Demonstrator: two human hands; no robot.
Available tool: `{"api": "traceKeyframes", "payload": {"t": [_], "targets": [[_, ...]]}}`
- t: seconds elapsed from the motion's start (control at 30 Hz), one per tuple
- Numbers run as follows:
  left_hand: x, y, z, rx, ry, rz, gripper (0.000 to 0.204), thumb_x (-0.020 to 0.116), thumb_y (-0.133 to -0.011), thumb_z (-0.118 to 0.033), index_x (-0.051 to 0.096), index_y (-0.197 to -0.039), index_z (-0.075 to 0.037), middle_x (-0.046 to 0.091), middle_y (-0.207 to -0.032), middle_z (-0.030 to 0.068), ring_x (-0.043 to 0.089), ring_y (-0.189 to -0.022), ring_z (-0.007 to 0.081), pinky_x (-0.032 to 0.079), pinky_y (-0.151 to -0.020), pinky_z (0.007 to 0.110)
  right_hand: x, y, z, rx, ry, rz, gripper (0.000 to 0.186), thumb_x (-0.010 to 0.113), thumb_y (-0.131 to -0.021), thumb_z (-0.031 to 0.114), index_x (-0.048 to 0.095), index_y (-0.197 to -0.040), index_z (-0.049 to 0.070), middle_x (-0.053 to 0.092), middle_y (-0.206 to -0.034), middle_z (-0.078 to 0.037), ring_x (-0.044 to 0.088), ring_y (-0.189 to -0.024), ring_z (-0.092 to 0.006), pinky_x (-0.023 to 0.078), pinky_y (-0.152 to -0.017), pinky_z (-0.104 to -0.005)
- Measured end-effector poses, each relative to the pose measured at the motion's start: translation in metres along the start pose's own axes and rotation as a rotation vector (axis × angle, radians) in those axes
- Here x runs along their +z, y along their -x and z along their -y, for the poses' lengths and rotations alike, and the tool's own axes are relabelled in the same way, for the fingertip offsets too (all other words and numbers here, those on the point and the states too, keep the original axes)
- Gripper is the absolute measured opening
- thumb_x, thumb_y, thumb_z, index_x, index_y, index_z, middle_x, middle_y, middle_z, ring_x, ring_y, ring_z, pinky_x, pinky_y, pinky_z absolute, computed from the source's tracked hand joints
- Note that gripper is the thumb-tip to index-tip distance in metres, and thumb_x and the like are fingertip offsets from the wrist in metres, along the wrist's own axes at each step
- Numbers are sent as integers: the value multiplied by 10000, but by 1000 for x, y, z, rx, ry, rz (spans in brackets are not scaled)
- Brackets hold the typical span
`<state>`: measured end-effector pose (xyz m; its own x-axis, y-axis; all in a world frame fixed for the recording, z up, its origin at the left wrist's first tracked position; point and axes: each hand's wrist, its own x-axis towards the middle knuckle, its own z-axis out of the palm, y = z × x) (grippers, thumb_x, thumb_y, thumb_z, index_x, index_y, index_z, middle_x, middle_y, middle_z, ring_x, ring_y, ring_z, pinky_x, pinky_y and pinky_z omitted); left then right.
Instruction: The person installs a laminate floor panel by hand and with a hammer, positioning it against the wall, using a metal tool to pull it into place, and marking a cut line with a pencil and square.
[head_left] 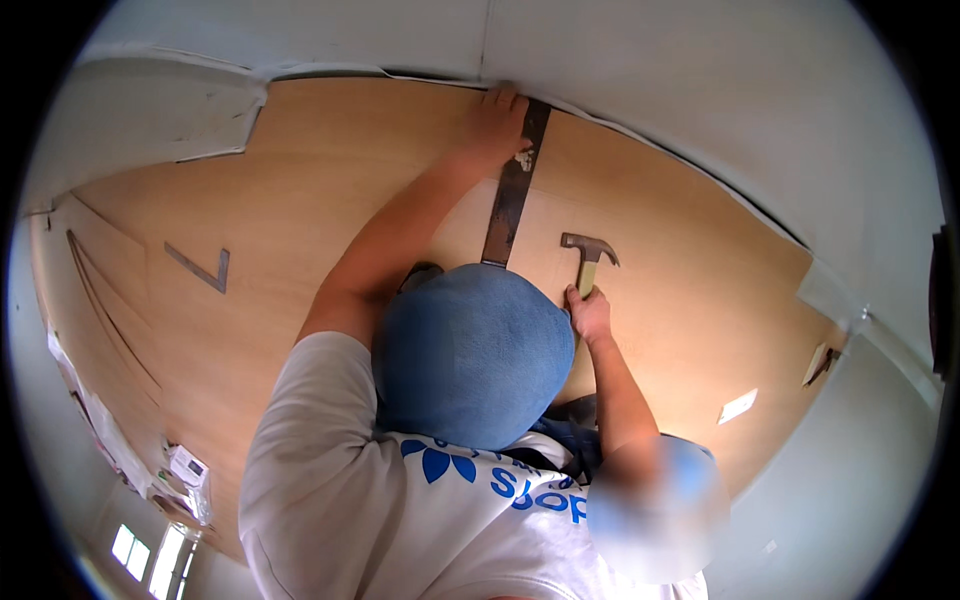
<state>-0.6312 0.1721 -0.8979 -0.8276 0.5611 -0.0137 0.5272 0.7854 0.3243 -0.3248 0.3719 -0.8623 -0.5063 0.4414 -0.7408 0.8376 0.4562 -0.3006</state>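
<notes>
My right hand [592, 314] is closed around the pale handle of a claw hammer [590, 247], whose metal head hangs over the wood floor. Up by the wall, my left hand [498, 128] lies flat with fingers stretched toward the floor's edge. Its thumb and fingertips touch the side of a long, flat, dark metal bar [509, 205]. From the wall this bar runs back toward my bent knee [475, 355] in blue cloth. A whitish patch shows on the bar beside the thumb.
A metal square [222, 270] lies on the wood-coloured floor [300, 180] to the left. At the right are a small white rectangular piece [738, 405] and a block-like piece [822, 365] near the wall. White walls bound the far side. Packaged items [187, 467] sit lower left.
</notes>
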Motion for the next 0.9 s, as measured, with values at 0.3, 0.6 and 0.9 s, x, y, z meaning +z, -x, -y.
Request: {"api": "traceKeyframes", "payload": {"t": [0.3, 0.6, 0.9], "targets": [[7, -10, 10, 116, 77, -58, 873, 872, -781, -392, 489, -1505, -89, 463, -1518, 113, 484, -1394, 322, 375, -1149, 507, 10, -13, -1, -204, -257, 26, 273, 680, -974, 247, 596, -976, -13, 674, -728, -131, 640, -578, -211, 528, -571, -380], [19, -18, 15, 86, -21, -17, 916, 898, -724, -456, 521, -1489, -121, 514, -1461, 98, 513, -1361, 313, 402, -1123, 509, 26, -18, 39, -488, 138, 214, 407, 670, -925, 207, 596, -1281, 23, 718, -928, -275, 705, -901, -445, 566, -809, -464], [-31, -14, -3, 32, 102, 244, 978, 826, -829, -381, 332, -1606, -52, 310, -1651, 186, 313, -1519, 399, 283, -1240, 535, 18, -26, 51, -288, -185, 75, 483, 668, -924, 199, 542, -1340, -12, 715, -960, -308, 694, -922, -485, 564, -809, -470]]}}
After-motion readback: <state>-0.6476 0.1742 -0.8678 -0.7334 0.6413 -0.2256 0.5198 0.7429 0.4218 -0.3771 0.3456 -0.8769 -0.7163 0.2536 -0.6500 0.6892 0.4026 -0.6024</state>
